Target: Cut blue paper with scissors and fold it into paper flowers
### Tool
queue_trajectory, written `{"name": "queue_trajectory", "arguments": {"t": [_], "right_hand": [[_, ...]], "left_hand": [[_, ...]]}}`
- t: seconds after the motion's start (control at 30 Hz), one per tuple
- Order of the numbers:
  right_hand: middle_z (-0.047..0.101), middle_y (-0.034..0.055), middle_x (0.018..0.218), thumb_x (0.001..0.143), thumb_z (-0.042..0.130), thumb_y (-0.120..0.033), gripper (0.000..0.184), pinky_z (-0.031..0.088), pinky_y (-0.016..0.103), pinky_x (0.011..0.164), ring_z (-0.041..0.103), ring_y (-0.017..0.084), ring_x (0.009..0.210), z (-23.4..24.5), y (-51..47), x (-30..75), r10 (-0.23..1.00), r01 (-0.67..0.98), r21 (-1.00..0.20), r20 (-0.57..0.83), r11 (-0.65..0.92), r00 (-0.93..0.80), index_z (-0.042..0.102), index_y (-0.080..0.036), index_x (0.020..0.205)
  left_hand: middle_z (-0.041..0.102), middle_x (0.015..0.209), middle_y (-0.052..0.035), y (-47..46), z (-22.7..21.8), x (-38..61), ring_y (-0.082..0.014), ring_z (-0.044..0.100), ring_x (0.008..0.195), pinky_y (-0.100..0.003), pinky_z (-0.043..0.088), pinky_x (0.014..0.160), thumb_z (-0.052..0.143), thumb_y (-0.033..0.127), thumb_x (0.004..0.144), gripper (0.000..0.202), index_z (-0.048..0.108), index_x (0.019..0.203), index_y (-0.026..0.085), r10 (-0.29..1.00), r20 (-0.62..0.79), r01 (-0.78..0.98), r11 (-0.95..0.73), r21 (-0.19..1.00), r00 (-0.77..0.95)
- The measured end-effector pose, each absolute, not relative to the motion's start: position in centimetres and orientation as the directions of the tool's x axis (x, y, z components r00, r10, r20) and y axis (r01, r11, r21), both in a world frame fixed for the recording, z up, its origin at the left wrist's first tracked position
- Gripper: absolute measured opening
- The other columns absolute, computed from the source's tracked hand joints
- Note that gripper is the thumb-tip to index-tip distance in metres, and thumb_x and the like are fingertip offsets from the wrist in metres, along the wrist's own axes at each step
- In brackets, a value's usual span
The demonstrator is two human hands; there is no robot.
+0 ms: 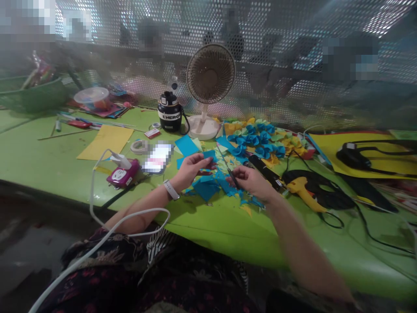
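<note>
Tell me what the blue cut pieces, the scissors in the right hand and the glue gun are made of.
The blue pieces look like matte coloured paper or thin card: flat sheets with crisp cut edges. The scissors seem dark metal, judging by their thin blades, though blur leaves this open. The glue gun looks like glossy yellow moulded plastic, with smooth rounded curves.

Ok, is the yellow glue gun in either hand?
No, the glue gun lies on the table, to the right of the right hand.
</note>
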State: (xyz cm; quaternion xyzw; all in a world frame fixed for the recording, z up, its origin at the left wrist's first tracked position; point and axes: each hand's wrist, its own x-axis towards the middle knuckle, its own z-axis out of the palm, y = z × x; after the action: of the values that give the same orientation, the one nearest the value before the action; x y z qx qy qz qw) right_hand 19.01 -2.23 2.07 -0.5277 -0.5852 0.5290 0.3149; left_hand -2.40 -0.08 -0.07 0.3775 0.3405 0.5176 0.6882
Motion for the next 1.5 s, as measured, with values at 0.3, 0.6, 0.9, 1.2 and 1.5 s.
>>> {"name": "queue_trajectory", "arguments": {"t": [0.3, 0.6, 0.9, 1.2, 1.5], "right_hand": [[0.052, -0.0052, 0.065, 0.052, 0.084, -0.06, 0.055, 0.037, 0.026, 0.056, 0.048, 0.011, 0.06, 2.0, -2.9, 17.8, 0.931, 0.347, -0.933, -0.211, -0.101, -0.298, 0.053, -0.021, 0.075], [0.05, -0.0049, 0.065, 0.055, 0.08, -0.062, 0.055, 0.036, 0.027, 0.057, 0.047, 0.012, 0.062, 1.6, -2.8, 17.7, 0.926, 0.373, -0.924, -0.209, -0.082, -0.314, 0.051, -0.021, 0.076], [0.05, -0.0046, 0.065, 0.055, 0.08, -0.061, 0.053, 0.036, 0.027, 0.055, 0.048, 0.012, 0.061, 1.8, -2.8, 17.6, 0.933, 0.393, -0.916, -0.205, -0.076, -0.297, 0.051, -0.022, 0.075], [0.046, -0.0067, 0.061, 0.055, 0.08, -0.059, 0.051, 0.033, 0.026, 0.052, 0.044, 0.01, 0.057, 1.3, -2.7, 17.7, 0.943, 0.396, -0.917, -0.169, -0.044, -0.287, 0.05, -0.021, 0.074], [0.046, -0.0065, 0.06, 0.056, 0.078, -0.063, 0.054, 0.031, 0.026, 0.052, 0.042, 0.01, 0.057, 1.7, -2.9, 17.4, 0.941, 0.407, -0.912, -0.174, -0.044, -0.29, 0.047, -0.022, 0.072]], "left_hand": [[0.073, 0.081, -0.004, -0.1, -0.4, -2.3, -0.0185, 0.073, 0.074, -0.027, 0.057, 0.064, 0.09, 0.039, 0.06, 0.047, 0.053, 0.079, 0.015, 0.974, -0.039, -0.479, 0.144, 0.866, 0.223], [0.074, 0.084, -0.0041, -0.1, -0.7, -2.2, -0.018, 0.073, 0.074, -0.028, 0.057, 0.065, 0.09, 0.039, 0.06, 0.047, 0.054, 0.078, 0.015, 0.971, -0.034, -0.471, 0.146, 0.87, 0.238], [0.072, 0.078, -0.0036, -0.3, -0.4, -2.1, -0.0163, 0.072, 0.071, -0.024, 0.055, 0.06, 0.09, 0.042, 0.059, 0.047, 0.056, 0.077, 0.015, 0.978, -0.033, -0.46, 0.127, 0.879, 0.208], [0.073, 0.078, -0.003, -0.5, -0.2, -2.0, -0.0166, 0.072, 0.072, -0.025, 0.053, 0.064, 0.09, 0.039, 0.058, 0.047, 0.054, 0.076, 0.015, 0.977, -0.085, -0.46, 0.168, 0.872, 0.195], [0.074, 0.078, -0.0039, -0.5, -0.1, -1.9, -0.0163, 0.073, 0.072, -0.024, 0.052, 0.064, 0.09, 0.036, 0.06, 0.045, 0.054, 0.076, 0.015, 0.978, -0.098, -0.462, 0.173, 0.87, 0.182]]}}
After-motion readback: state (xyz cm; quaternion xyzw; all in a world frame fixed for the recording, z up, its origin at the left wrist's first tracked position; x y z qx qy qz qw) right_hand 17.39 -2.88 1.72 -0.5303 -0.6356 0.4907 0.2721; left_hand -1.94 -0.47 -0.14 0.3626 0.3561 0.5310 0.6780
